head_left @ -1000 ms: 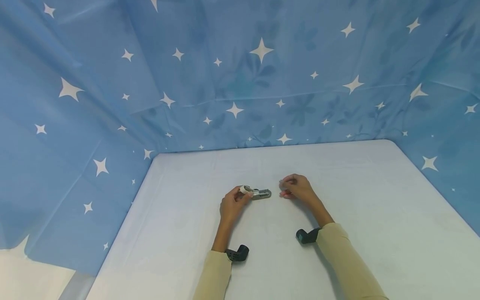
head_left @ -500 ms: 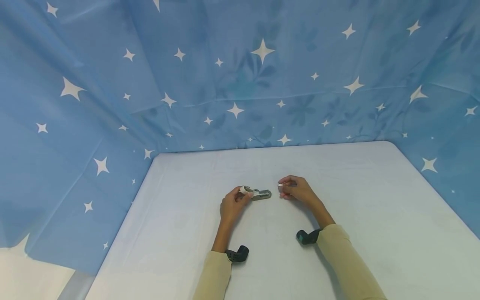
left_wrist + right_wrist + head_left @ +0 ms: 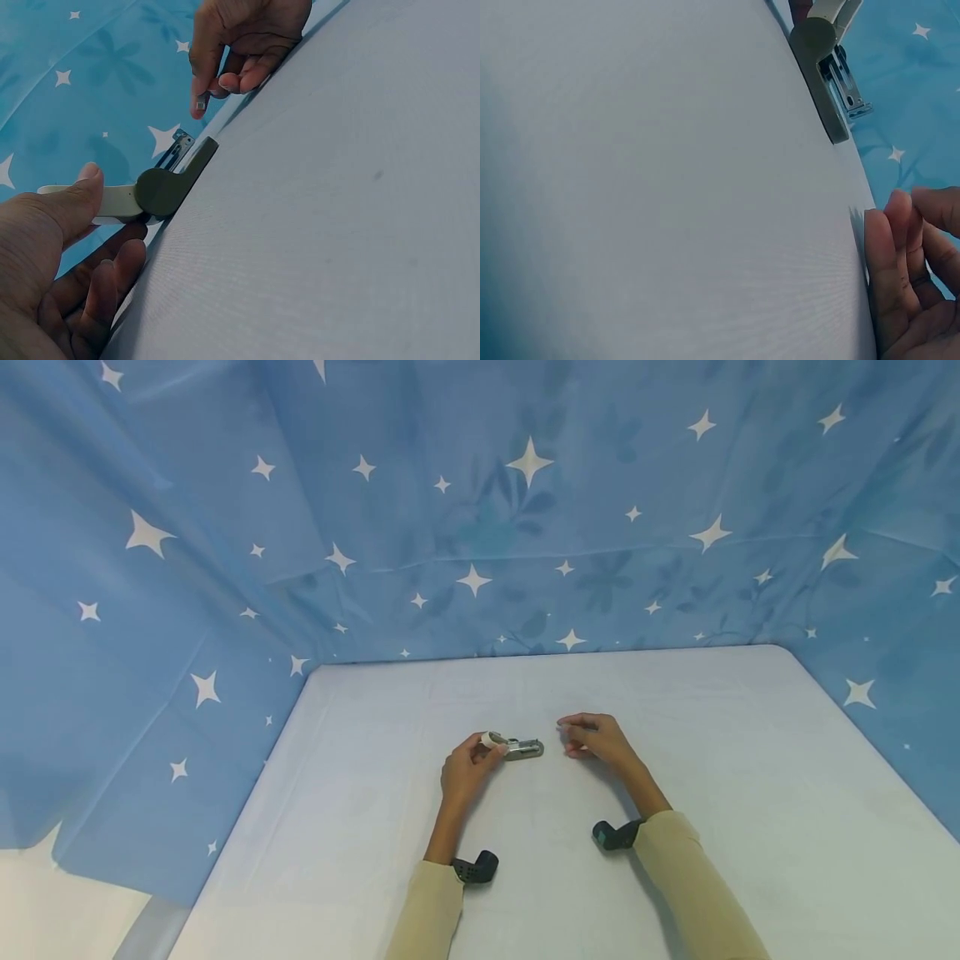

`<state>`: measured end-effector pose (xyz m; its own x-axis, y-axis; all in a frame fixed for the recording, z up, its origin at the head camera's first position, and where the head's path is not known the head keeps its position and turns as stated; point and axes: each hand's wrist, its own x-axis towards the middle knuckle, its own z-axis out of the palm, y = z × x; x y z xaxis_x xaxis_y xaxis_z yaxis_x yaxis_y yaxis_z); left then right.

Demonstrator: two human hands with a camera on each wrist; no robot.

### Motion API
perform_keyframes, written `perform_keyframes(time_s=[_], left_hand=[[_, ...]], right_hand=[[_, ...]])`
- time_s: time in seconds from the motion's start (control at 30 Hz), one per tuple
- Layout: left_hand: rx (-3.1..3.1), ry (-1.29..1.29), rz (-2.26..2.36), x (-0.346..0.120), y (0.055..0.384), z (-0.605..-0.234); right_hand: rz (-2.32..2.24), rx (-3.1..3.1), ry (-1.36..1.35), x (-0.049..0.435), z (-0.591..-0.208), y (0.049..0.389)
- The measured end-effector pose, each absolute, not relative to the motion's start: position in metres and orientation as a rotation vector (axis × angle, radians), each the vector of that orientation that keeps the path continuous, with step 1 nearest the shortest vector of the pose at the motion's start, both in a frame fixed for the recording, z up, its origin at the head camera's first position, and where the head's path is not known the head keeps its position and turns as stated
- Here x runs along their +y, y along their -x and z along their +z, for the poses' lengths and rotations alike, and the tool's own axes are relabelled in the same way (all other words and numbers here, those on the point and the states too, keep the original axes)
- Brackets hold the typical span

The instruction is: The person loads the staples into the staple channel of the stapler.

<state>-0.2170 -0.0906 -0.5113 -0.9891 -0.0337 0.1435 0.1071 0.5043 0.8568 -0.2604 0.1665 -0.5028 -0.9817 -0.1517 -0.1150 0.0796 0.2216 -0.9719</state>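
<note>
A stapler (image 3: 523, 749) with a grey-green base and a white top lies on the table, its top swung back and its metal magazine exposed. My left hand (image 3: 465, 772) holds the white top (image 3: 116, 201) between thumb and fingers. To the right of the stapler, my right hand (image 3: 602, 741) hovers just beyond the magazine end, apart from it. Its thumb and forefinger pinch a small metallic piece that looks like a short strip of staples (image 3: 201, 103). In the right wrist view that piece is hidden, while the magazine (image 3: 847, 82) shows raised above the base.
A white cloth covers the table (image 3: 720, 735). Behind it and at the sides hangs a blue curtain (image 3: 480, 527) with white stars. A black wrist camera (image 3: 476, 867) is worn on my left wrist and another camera (image 3: 615, 835) on my right.
The fingers of my right hand have shifted a little, turning the small strip between them. My left hand and the stapler have stayed put.
</note>
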Motion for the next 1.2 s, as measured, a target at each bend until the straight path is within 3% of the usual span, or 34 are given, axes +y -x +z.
perform_keyframes(time_s=[1.2], left_hand=[[-2.599, 0.057, -1.473, -0.0902, 0.2177, -0.5113]], right_hand=[[-1.849, 2.416, -0.028, 0.1608, -0.5076, 0.2569]])
